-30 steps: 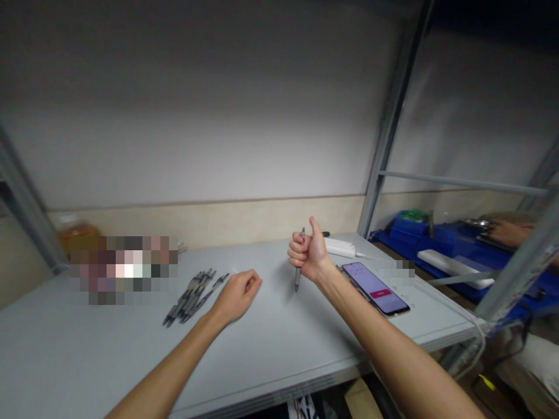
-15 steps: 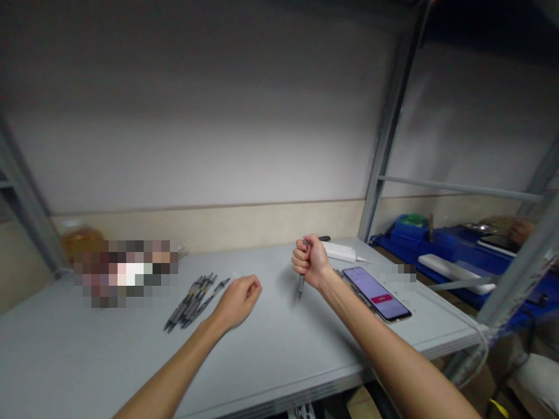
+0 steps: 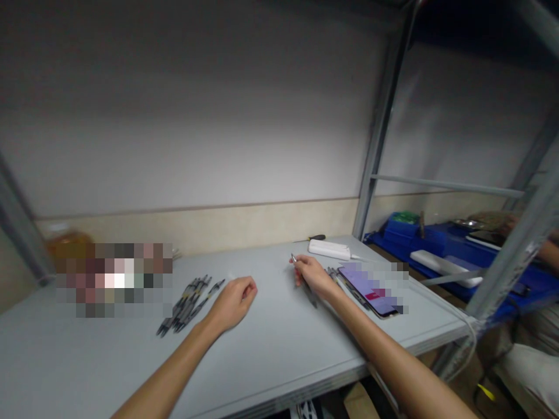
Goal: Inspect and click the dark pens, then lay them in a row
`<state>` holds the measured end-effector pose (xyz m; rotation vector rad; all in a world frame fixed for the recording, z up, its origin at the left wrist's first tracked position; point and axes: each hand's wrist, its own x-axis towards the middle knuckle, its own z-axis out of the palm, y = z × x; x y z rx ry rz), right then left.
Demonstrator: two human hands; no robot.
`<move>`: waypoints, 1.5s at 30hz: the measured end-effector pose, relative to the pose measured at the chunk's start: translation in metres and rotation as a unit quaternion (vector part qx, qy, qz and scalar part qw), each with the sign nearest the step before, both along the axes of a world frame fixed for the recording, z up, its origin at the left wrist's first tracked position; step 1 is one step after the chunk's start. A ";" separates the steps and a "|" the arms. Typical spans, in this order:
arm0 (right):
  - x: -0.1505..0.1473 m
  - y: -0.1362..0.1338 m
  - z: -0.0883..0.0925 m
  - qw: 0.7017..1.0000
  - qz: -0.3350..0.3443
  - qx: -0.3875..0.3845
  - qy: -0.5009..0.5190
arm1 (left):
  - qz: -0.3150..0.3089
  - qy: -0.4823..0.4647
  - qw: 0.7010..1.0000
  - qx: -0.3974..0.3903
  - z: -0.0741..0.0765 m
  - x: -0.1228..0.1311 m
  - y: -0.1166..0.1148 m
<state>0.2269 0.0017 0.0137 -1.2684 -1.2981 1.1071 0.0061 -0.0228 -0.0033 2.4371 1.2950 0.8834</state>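
Note:
My left hand rests on the table as a loose fist, with nothing showing in it. Beside it, to the left, lies a bunch of grey and black pens, and one more pen lies nearest the hand. My right hand pinches a pen just above the tabletop; its silvery tip points up and away, and the fingers hide much of its barrel. Close to the right wrist are more pens, lying alongside a phone with its screen lit.
Behind my right hand are a white power strip with a cord and a screwdriver. A blurred-out patch covers things at the table's left. Beyond the metal frame post, a blue surface holds several items, and another person sits there.
My right hand has turned from an upright fist, with the pen pointing down, to a fingertip pinch with the pen's tip up. The left hand stays in place. The view has shifted slightly.

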 end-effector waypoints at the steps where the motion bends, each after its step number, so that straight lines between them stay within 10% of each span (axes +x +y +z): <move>1: 0.003 -0.001 -0.001 0.995 -0.019 0.031 -0.090 | -0.001 0.002 1.000 0.001 0.000 0.000 0.000; 6: 0.018 -0.009 -0.001 0.869 -0.073 0.084 -0.483 | -0.005 0.019 1.000 -0.002 0.000 0.001 0.001; 10: 0.033 -0.017 -0.002 0.793 -0.091 0.068 -0.598 | -0.006 0.020 1.000 0.002 -0.001 0.000 0.002; 35: 0.073 -0.017 -0.013 0.859 -0.014 0.122 -0.497 | -0.014 0.029 0.999 0.002 -0.005 -0.002 0.003; 45: 0.049 -0.024 0.000 0.820 -0.039 0.085 -0.564 | 0.104 0.154 0.981 0.057 -0.001 -0.005 0.001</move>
